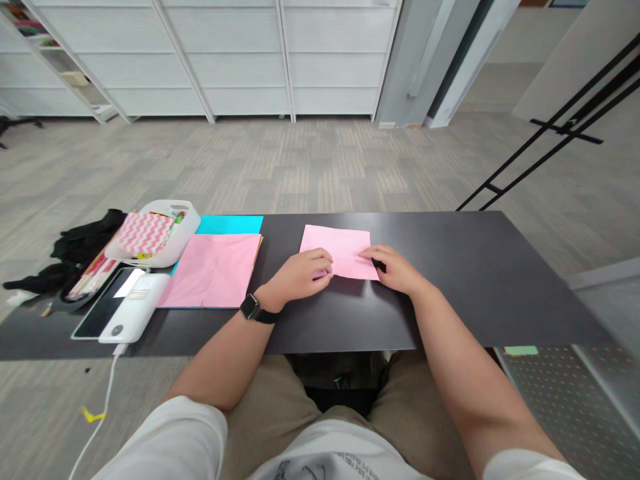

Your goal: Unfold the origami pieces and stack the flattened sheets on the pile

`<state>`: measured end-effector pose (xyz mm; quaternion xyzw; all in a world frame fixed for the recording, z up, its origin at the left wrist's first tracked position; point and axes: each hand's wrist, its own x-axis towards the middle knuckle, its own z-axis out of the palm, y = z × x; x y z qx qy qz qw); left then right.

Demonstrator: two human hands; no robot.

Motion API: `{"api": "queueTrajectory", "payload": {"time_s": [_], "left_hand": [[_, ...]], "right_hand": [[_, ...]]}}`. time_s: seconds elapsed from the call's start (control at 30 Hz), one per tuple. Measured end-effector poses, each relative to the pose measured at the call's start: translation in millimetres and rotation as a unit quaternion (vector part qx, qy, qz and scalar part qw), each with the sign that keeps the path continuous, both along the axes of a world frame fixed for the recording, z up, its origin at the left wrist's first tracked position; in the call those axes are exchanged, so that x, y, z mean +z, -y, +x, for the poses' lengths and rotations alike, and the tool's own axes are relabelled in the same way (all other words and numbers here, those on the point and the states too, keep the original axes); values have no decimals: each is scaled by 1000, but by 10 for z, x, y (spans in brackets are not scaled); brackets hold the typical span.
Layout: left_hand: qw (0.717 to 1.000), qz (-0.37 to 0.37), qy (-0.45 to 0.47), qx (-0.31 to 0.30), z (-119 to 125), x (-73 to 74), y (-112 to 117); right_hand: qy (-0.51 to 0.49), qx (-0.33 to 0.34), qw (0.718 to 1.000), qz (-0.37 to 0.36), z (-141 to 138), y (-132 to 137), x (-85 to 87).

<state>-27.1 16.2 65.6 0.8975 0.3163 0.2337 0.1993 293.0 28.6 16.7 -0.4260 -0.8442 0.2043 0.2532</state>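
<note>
A folded pink paper sheet (343,248) lies on the dark table (475,280) in front of me. My left hand (300,275), with a black watch on its wrist, rests curled on the sheet's near left corner, fingers pressed down on the paper. Over at the near right edge of the same sheet, my right hand (395,267) lies with its fingers pressed flat together on the paper. Both hands hold the sheet against the table.
To the left lies a stack of coloured paper with a pink sheet (215,270) on top and a cyan one (230,225) beneath. Further left are a white basket (173,250) of supplies, a phone (103,310), a white power bank (135,307) and black cloth (83,240).
</note>
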Motion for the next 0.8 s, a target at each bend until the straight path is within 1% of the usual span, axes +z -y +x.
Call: {"api": "queueTrajectory", "payload": {"time_s": [0.07, 0.13, 0.23, 0.33, 0.43, 0.53, 0.6, 0.67, 0.8], "left_hand": [[1000, 11, 8, 14, -4, 23, 4], [1000, 10, 16, 12, -11, 42, 8], [1000, 4, 16, 5, -61, 53, -14], [1000, 1, 11, 25, -165, 33, -85], [999, -13, 9, 34, -251, -4, -162], [1000, -8, 15, 23, -267, -48, -211], [1000, 12, 19, 21, -247, -82, -233], [999, 30, 17, 29, -225, -119, -253], [999, 31, 2, 39, -210, -183, -290]], "right_hand": [[3, 1, 1000, 13, -33, 12, 22], [6, -11, 1000, 24, -56, 18, 39], [-10, -52, 998, 42, -26, 15, 57], [-44, -104, 992, 48, 79, 2, 78], [-71, -129, 988, 42, 174, -21, 100], [-91, -147, 984, 43, 200, -38, 112], [-99, -142, 984, 40, 186, -34, 115], [-108, -123, 986, 35, 165, -18, 116], [-108, -86, 990, 30, 151, 1, 100]]}}
